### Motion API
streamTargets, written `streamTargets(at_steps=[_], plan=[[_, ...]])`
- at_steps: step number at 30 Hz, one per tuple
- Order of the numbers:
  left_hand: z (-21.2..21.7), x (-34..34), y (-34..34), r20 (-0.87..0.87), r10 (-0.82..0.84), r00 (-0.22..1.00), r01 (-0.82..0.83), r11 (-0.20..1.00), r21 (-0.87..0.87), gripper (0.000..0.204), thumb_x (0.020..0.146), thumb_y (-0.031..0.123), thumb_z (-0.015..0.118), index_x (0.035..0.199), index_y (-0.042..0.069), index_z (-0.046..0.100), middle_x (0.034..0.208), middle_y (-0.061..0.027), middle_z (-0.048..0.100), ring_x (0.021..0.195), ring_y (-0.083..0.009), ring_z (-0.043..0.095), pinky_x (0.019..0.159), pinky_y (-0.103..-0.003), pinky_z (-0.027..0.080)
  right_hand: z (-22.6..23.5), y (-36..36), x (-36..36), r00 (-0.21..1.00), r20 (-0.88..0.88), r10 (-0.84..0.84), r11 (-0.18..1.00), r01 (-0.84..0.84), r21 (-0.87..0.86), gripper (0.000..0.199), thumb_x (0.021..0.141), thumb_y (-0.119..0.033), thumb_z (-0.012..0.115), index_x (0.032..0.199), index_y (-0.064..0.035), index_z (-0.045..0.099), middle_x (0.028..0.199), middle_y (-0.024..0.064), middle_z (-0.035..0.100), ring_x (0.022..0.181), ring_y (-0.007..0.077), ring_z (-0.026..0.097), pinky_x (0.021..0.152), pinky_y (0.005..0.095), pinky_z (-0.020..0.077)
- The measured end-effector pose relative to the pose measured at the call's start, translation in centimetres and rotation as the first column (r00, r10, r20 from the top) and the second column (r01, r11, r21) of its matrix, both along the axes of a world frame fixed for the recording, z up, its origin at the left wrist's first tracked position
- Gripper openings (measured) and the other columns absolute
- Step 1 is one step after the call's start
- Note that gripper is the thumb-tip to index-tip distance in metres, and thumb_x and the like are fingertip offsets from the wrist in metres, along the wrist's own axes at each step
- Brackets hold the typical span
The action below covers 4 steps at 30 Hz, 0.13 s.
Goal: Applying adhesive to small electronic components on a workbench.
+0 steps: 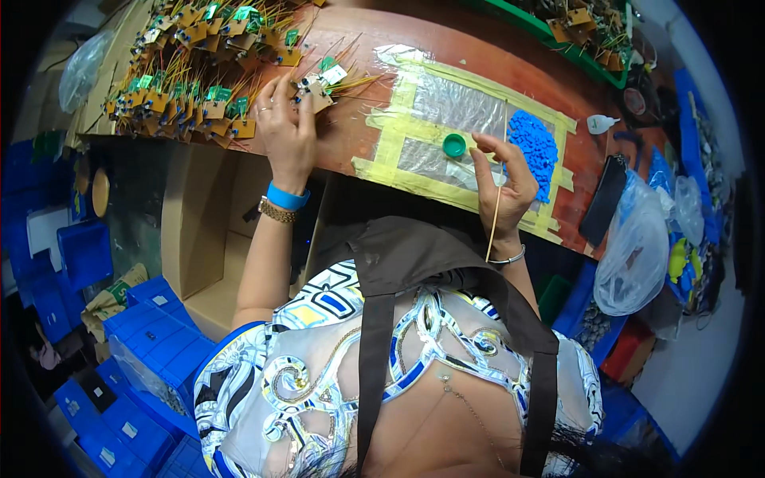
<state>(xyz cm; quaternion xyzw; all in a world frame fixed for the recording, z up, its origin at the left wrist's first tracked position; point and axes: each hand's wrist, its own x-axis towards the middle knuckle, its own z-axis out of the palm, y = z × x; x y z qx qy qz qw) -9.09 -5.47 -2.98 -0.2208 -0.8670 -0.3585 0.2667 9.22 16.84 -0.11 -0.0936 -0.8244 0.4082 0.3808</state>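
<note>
My left hand (285,135) lies with fingers stretched out at the right edge of a heap of small brown circuit boards (215,110) with wires. Its index fingertip touches or nearly touches one brown circuit board (315,94), beside a small green-and-white piece (333,75). In my right hand (510,187) a long thin wooden stick (495,219) is held upright across the palm, thumb and index finger apart. Just left of that hand stands a small green cap (453,145); what it contains is hard to make out. A pile of small blue pieces (532,147) lies to its right.
Yellow tape (386,147) borders clear film on the reddish table (351,44). A green crate (550,36) of boards stands at the far right. A small white bottle (602,123) and a clear plastic bag (633,255) are at right. Below the table's left side is a cardboard box (187,231).
</note>
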Motion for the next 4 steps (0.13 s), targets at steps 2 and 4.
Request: streamTargets(at_steps=[2, 4], plan=[[0.62, 0.31, 0.46, 0.017, -0.082, 0.997, 0.082, 0.997, -0.005, 0.052, 0.086, 0.021, 0.066, 0.134, 0.012, 0.049, 0.128, -0.0208, 0.047, 0.119, -0.0354, 0.044, 0.097, -0.045, 0.038, 0.08, 0.10, 0.22, 1.000, -0.013, -0.002, 1.000, 0.002, -0.016, 0.020, 0.080, 0.000, 0.071, 0.099, -0.0030, 0.069, 0.090, 0.0058, 0.069, 0.080, 0.0146, 0.062, 0.071, 0.0250, 0.0447], [0.86, -0.05, 0.91, 0.028, -0.156, 0.987, 0.157, 0.942, -0.296, 0.077, 0.079, 0.032, 0.074, 0.144, 0.016, 0.036, 0.138, -0.0178, 0.040, 0.125, -0.0384, 0.041, 0.107, -0.046, 0.031, 0.46, 0.22, 0.09, 1.000, 0.001, -0.024, 1.000, 0.024, -0.008, 0.019, 0.081, -0.001, 0.071, 0.099, -0.0037, 0.069, 0.090, 0.0054, 0.069, 0.080, 0.0153, 0.062, 0.072, 0.0256, 0.0455]])
